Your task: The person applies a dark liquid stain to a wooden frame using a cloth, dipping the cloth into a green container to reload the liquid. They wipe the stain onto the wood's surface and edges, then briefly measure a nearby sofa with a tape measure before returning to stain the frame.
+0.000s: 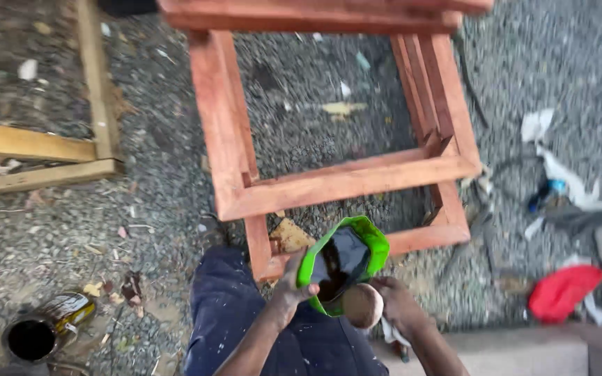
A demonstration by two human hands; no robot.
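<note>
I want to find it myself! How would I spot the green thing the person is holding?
Start at the big reddish wooden frame standing on the gravel, then drop to its near edge, above the person's dark blue trousers. There the left hand grips a bright green container holding dark, shiny liquid. Nothing else here is green; the red cloth lies off to the right.

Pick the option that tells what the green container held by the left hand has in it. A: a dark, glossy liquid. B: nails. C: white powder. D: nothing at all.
A: the green container, gripped at its rim by the left hand, shows a dark, shiny liquid surface inside, while the right hand holds a brownish pad at its lower edge, in front of the reddish wooden frame.
</note>
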